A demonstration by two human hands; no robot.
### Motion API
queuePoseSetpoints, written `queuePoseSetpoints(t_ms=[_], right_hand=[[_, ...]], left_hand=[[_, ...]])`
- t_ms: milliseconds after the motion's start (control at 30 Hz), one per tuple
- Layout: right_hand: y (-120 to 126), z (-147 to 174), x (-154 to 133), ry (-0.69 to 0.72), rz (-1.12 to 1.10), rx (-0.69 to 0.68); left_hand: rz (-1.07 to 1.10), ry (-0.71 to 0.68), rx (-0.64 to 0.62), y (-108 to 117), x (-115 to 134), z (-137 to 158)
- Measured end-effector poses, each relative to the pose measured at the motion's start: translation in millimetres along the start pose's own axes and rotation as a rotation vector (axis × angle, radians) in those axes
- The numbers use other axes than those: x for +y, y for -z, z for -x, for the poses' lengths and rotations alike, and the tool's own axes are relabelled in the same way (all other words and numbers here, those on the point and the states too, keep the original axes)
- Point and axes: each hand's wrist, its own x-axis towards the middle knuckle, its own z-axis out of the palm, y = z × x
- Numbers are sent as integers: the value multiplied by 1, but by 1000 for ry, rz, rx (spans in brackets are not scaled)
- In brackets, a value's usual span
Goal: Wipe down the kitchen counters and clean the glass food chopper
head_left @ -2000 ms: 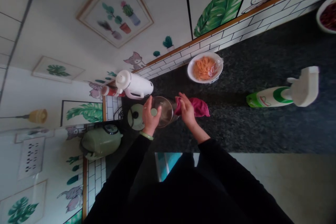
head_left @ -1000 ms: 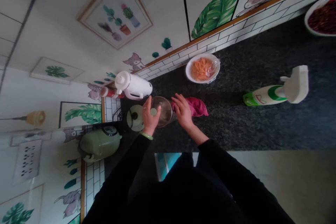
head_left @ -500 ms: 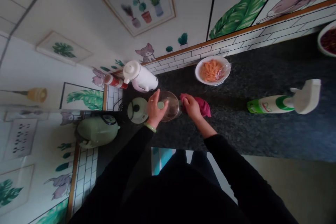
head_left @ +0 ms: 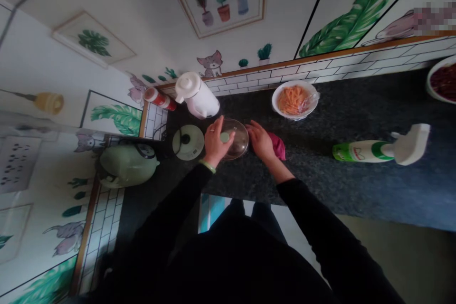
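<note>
My left hand [head_left: 214, 145] grips a clear glass lid [head_left: 238, 145] from its left side, with thumb and fingers to either side of its pale green knob [head_left: 224, 137]. At the lid's right edge, my right hand [head_left: 261, 141] is closed on a dark pink cloth [head_left: 278, 147]. Part of the cloth spreads out beyond the hand, and the rest is hidden under the palm. Left of the lid lies a round pale green appliance base [head_left: 188, 142] with a black centre.
Behind my hands stand a white kettle [head_left: 198, 96] and a red bottle [head_left: 160, 99]. A green appliance [head_left: 128, 165] is at the left. Further right are a bowl of orange shreds [head_left: 294, 99], a spray bottle [head_left: 377, 150] and a bowl of dark red food [head_left: 443, 78] on the dark counter [head_left: 313, 185].
The view has shifted slightly. My right hand has slid the cloth along the lid's right edge, its fingers now reaching toward the far side. My left hand keeps its hold on the lid.
</note>
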Motion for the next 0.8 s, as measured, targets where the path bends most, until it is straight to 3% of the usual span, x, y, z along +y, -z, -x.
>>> queuePoseSetpoints(t_ms=[133, 333, 400, 533, 667, 800], right_hand=[[-1, 22, -4, 95, 83, 105], [1, -23, 3, -33, 78, -181], [-4, -22, -1, -66, 60, -54], [-22, 17, -13, -49, 12, 347], [-30, 38, -13, 11, -32, 390], [-29, 35, 10, 61, -176, 375]], left_hand=[[23, -38, -32, 3, 1, -1], [24, -42, -25, 3, -2, -3], [6, -33, -10, 2, -2, -2], [-6, -56, 17, 0, -3, -1], [-19, -78, 35, 1, -3, -1], [-30, -68, 34, 1, -3, 0]])
